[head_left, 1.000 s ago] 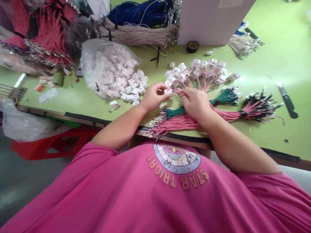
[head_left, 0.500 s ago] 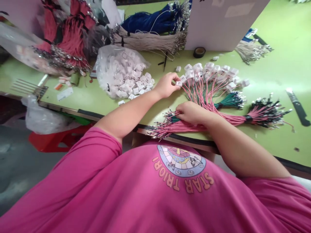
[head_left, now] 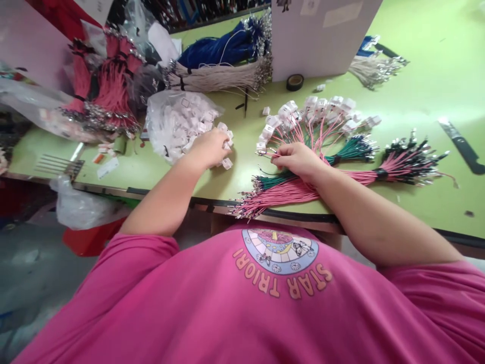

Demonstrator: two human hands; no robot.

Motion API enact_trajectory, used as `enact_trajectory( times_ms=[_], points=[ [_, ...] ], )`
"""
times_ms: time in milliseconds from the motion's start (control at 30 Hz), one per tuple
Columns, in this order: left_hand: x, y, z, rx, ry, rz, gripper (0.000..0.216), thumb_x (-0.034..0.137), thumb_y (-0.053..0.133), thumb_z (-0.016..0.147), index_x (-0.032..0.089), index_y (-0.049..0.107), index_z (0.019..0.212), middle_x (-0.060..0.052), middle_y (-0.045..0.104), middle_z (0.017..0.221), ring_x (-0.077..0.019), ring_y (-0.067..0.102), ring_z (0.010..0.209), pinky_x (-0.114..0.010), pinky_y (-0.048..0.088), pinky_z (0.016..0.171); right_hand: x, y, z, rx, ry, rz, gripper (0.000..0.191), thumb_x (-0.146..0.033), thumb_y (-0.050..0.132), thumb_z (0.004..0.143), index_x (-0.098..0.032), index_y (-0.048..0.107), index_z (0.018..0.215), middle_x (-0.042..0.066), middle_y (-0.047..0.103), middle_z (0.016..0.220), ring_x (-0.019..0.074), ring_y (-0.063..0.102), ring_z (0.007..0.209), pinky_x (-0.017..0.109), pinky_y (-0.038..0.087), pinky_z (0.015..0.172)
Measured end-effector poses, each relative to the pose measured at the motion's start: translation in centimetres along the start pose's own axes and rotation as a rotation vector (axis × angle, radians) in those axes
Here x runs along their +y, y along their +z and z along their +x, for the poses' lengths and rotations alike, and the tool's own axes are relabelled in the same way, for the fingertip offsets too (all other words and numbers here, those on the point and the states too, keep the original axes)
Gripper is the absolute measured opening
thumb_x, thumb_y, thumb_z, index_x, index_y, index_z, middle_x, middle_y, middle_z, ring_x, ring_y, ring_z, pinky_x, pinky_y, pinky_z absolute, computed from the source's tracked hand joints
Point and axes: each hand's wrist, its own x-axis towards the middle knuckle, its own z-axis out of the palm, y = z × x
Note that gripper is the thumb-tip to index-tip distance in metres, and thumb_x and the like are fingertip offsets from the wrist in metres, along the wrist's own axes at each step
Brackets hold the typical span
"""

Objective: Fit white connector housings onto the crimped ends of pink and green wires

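At the right edge of a pile of small white connector housings (head_left: 191, 121), my left hand (head_left: 212, 146) has its fingers curled down among the pieces. Whatever lies between the fingertips is hidden. My right hand (head_left: 297, 159) pinches a wire (head_left: 272, 153), seemingly pink, whose metal-tipped end points left. Below that hand lies a bundle of pink wires (head_left: 280, 194) with green wires (head_left: 273, 179) alongside, loose tips to the left. Beyond it, white housings (head_left: 290, 111) fan out on the ends of pink and green wires.
A knife (head_left: 460, 144) lies at the right. Black tape (head_left: 294, 82) sits before a pale box (head_left: 322, 40). Blue wires (head_left: 227, 48) and white wires (head_left: 223, 76) lie at the back, pink bundles (head_left: 113, 96) back left. A metal fork-like rack (head_left: 60, 167) stands near the front edge.
My left hand has left the housing at the fanned-out wires and moved left to the loose pile. My right hand has risen off the bundle with a wire end sticking out. The view has shifted slightly.
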Motion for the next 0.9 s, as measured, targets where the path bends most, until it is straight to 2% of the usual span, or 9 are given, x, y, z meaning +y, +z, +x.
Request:
enact_trajectory(
  times_ms=[133,267,367,467,567,667,733,800,900],
  points=[
    [-0.7,1.6,-0.8,0.066,-0.020,-0.109,0.031,0.014,0.078,0.060,0.021,0.066,0.088,-0.005,0.051,0.087,-0.0307,0.051,0.113,-0.038,0.034,0.100,0.0,0.0,-0.2,0.011,-0.010,0.025,0.022,-0.025,0.067,0.073,-0.018,0.056,0.056,-0.004,0.049,0.053,0.0100,0.041,0.057,0.030,0.031,0.061],
    [-0.2,1.0,-0.5,0.059,0.009,-0.190,0.026,0.014,0.075,0.059,0.021,0.068,0.084,-0.006,0.052,0.085,-0.0261,0.054,0.095,-0.038,0.040,0.091,-0.4,-0.1,-0.5,0.037,0.023,0.088,0.027,-0.023,0.068,0.071,-0.019,0.049,0.053,-0.007,0.039,0.049,0.0080,0.032,0.053,0.029,0.021,0.057],
    [1.3,0.4,-1.1,0.050,0.041,-0.356,0.019,0.017,0.077,0.061,0.021,0.066,0.076,-0.005,0.055,0.080,-0.0193,0.052,0.079,-0.035,0.043,0.078,-0.6,-0.1,-0.7,0.036,0.045,0.145,0.022,-0.024,0.069,0.070,-0.019,0.053,0.057,-0.008,0.036,0.049,0.0077,0.028,0.052,0.030,0.017,0.057],
    [3.8,1.3,-1.9,-0.118,-0.002,-0.679,0.019,0.020,0.075,0.065,0.020,0.060,0.076,-0.004,0.061,0.081,-0.0118,0.049,0.063,-0.030,0.040,0.060,-0.7,-0.2,-0.8,0.039,0.044,0.186,0.013,-0.027,0.069,0.069,-0.016,0.063,0.067,-0.007,0.041,0.052,0.0077,0.028,0.053,0.029,0.017,0.057],
    [6.1,3.4,-2.2,-0.290,-0.071,-0.999,0.021,0.019,0.071,0.064,0.019,0.051,0.073,-0.004,0.068,0.094,-0.0048,0.043,0.052,-0.024,0.028,0.048,-0.8,-0.2,-0.8,0.083,0.045,0.192,0.013,-0.028,0.069,0.070,-0.016,0.064,0.069,-0.008,0.038,0.052,0.0074,0.027,0.052,0.029,0.017,0.055],
    [7.0,5.3,-2.0,-0.342,-0.137,-1.191,0.024,0.029,0.073,0.070,0.020,0.054,0.082,-0.003,0.069,0.085,-0.0043,0.040,0.048,-0.022,0.022,0.044,-0.8,-0.2,-0.8,0.131,0.066,0.119,0.014,-0.026,0.068,0.073,-0.017,0.060,0.065,-0.008,0.035,0.051,0.0074,0.027,0.052,0.028,0.018,0.054],
    [6.7,6.0,-1.8,-0.344,-0.134,-1.246,0.032,0.044,0.075,0.075,0.021,0.058,0.088,-0.003,0.068,0.081,-0.0068,0.047,0.051,-0.023,0.028,0.045,-0.7,-0.1,-0.8,0.152,0.078,0.064,0.016,-0.024,0.067,0.075,-0.017,0.059,0.063,-0.007,0.035,0.051,0.0078,0.027,0.052,0.028,0.019,0.054],
    [6.1,6.3,-1.9,-0.371,-0.106,-1.267,0.042,0.051,0.081,0.071,0.020,0.063,0.092,-0.004,0.068,0.084,-0.0098,0.057,0.060,-0.025,0.037,0.050,-0.7,-0.1,-0.7,0.170,0.086,0.038,0.017,-0.024,0.066,0.076,-0.018,0.058,0.062,-0.006,0.036,0.052,0.0084,0.028,0.054,0.028,0.020,0.054],
    [5.4,6.4,-2.1,-0.415,-0.109,-1.291,0.055,0.036,0.093,0.058,0.019,0.066,0.103,-0.003,0.069,0.084,-0.0105,0.062,0.064,-0.025,0.045,0.056,-0.5,0.0,-0.6,0.181,0.089,0.034,0.016,-0.024,0.066,0.076,-0.017,0.059,0.063,-0.005,0.039,0.053,0.0093,0.031,0.056,0.028,0.022,0.054]
  ],
)
